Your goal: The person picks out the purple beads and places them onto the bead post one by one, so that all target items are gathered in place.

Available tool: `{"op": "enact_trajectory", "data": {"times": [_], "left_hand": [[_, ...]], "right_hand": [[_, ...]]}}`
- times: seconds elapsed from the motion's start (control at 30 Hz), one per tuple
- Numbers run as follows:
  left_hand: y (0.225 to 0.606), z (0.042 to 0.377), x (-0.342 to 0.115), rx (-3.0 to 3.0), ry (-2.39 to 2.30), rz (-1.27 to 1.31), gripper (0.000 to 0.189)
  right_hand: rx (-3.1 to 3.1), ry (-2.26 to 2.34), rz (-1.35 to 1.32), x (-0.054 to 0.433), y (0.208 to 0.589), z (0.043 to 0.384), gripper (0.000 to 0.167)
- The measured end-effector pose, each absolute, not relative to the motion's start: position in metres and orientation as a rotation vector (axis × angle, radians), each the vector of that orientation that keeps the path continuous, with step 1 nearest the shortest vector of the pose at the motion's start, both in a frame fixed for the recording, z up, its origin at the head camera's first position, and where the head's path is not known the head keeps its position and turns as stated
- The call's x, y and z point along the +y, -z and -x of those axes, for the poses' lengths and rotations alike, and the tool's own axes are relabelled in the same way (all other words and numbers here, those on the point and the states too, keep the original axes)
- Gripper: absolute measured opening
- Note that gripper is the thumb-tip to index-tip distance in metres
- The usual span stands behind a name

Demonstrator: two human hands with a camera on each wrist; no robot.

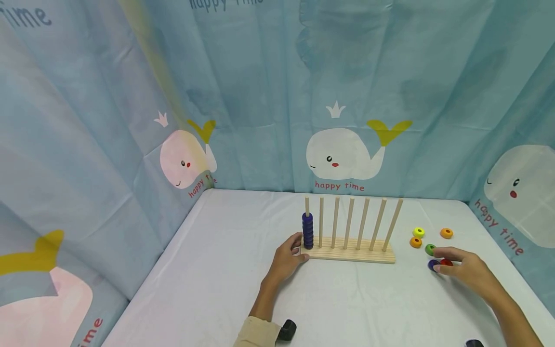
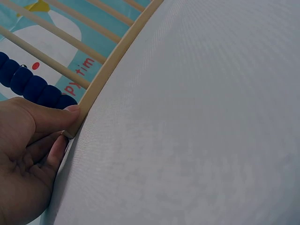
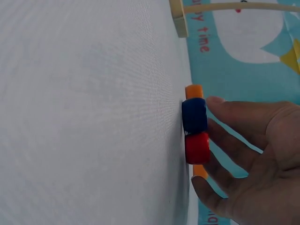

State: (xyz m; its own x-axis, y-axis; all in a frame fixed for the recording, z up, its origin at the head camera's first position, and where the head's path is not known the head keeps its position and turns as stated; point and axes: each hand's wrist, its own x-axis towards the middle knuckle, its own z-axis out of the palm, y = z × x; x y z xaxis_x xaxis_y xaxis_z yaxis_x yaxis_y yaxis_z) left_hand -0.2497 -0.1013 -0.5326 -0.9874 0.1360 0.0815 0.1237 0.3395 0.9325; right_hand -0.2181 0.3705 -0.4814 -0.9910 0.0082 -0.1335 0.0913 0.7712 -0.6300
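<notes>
A wooden peg rack (image 1: pixel 351 256) with several upright pegs stands on the white table. Dark blue beads (image 1: pixel 308 231) are stacked on its leftmost peg; the other pegs are bare. My left hand (image 1: pixel 284 259) grips the left end of the base, with the thumb on its front edge. On the right, my right hand (image 1: pixel 470 272) reaches over the loose beads, fingers spread and loosely bent. In the right wrist view, its thumb is close to a blue bead (image 3: pixel 194 116) beside a red bead (image 3: pixel 197 148). A green bead (image 1: pixel 429 249) lies by its fingertips.
Behind the green bead lie a yellow bead (image 1: pixel 418 232) and an orange bead (image 1: pixel 415 242), with another orange bead (image 1: pixel 446 233) farther right. A blue curtain (image 1: pixel 260 96) printed with whales hangs around the table's back and sides.
</notes>
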Motion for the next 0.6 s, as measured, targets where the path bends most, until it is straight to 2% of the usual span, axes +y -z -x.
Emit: {"op": "enact_trajectory", "data": {"times": [0.6], "left_hand": [[0.5316, 0.2496, -0.1006, 2.563, -1.779, -0.236, 0.069]], "right_hand": [[2.802, 0.910, -0.118, 0.3694, 0.4867, 0.2223, 0.056]]}}
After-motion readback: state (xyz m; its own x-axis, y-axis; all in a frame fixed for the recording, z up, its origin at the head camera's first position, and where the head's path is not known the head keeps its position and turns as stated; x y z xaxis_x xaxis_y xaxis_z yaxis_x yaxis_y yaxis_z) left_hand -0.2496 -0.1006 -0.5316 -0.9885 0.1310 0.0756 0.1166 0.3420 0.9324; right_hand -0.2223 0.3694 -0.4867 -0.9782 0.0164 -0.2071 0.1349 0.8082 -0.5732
